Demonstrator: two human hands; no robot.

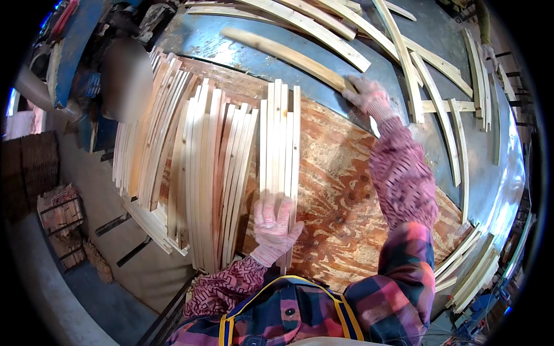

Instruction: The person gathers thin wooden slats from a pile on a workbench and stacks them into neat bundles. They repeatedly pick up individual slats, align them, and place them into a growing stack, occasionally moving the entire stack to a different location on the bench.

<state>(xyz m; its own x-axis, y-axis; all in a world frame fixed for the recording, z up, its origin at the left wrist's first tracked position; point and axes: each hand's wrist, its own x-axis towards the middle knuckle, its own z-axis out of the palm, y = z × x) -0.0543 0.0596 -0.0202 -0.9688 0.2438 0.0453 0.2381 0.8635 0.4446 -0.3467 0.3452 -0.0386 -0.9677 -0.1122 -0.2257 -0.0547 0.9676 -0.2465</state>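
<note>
My left hand (274, 229), in a pale pink glove, lies with fingers extended on the near end of a small row of wooden strips (279, 138). These strips stand side by side on a worn plywood board (340, 167). My right arm is stretched forward, and the gloved right hand (367, 95) closes on the near end of a single wooden strip (288, 56). That strip slants away to the far left over a blue-grey metal tabletop (202, 34). Left of my left hand, more wooden strips (205, 173) are packed in a dense row.
Loose strips (398, 46) lie crisscrossed on the metal top at the far right. Another person (124, 81) is at the far left, and another worker's hand (489, 53) shows at the far right. Bundled wood (60, 213) stands at the left; further strips (476, 274) lie at the lower right.
</note>
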